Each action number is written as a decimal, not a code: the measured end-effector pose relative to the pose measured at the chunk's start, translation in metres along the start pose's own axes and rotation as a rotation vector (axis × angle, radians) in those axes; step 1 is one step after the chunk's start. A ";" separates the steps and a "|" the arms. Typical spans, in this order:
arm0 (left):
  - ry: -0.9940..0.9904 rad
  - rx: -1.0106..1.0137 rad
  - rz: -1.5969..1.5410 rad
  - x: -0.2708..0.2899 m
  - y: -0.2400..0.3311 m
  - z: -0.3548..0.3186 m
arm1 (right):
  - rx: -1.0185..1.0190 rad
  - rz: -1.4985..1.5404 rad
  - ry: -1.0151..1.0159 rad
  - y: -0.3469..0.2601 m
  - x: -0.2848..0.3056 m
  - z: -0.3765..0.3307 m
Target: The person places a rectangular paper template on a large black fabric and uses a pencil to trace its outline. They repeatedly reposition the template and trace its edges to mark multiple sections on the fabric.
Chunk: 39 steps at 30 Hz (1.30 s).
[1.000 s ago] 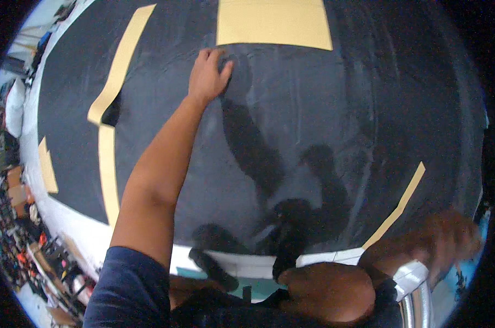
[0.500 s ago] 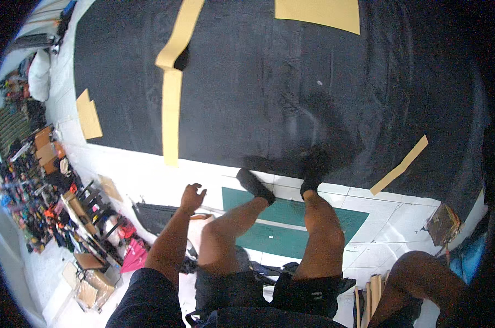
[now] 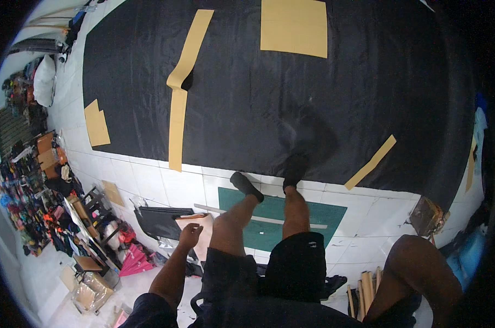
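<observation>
My left hand (image 3: 190, 235) hangs in the air beside my left leg, loosely curled with its fingers partly apart, and no held thing shows. Beneath and beside it lies a pinkish sheet (image 3: 205, 229), next to folded black material (image 3: 160, 220); I see no clear contact. My right hand is out of view; a bent bare limb at the lower right looks like my right arm. A large black sheet of material (image 3: 242, 109) spreads across the floor before my feet. On it lie a long tan pattern strip (image 3: 177, 126), a tan rectangle (image 3: 294, 30) and narrower tan pieces (image 3: 372, 161).
A green cutting mat (image 3: 324, 213) with a long flat ruler (image 3: 274, 220) across it lies under my legs. Rolls (image 3: 367, 290) stand at the lower right, near a brown wrapped bundle (image 3: 426, 214). Cluttered goods (image 3: 34, 202) and a pink bag-like thing (image 3: 135, 261) line the left.
The view has shifted, showing more of the tan rectangle. My left hand has lowered toward the pinkish sheet and its fingers have curled more. My right leg has shifted.
</observation>
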<state>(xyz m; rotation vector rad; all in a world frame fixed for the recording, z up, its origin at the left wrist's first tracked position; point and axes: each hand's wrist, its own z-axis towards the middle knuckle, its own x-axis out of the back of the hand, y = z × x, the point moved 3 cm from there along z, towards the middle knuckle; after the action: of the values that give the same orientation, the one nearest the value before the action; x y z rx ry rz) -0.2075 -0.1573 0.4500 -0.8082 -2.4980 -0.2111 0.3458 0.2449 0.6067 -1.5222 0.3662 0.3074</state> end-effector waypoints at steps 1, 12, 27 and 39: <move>-0.005 0.026 -0.019 0.000 -0.002 -0.003 | 0.000 -0.007 -0.002 -0.005 -0.002 0.003; -0.061 -0.073 -0.185 -0.009 0.044 0.006 | -0.020 -0.099 0.001 -0.022 -0.042 0.064; -0.078 -0.115 -0.282 0.158 0.198 0.127 | -0.086 -0.196 0.052 -0.007 -0.124 0.177; -0.112 -0.013 -0.322 0.167 0.242 0.123 | -0.174 -0.187 0.004 0.027 -0.084 0.280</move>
<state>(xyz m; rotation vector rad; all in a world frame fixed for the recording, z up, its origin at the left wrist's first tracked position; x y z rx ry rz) -0.2336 0.1598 0.4269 -0.4273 -2.7266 -0.2994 0.2694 0.5284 0.6213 -1.7148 0.2015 0.1920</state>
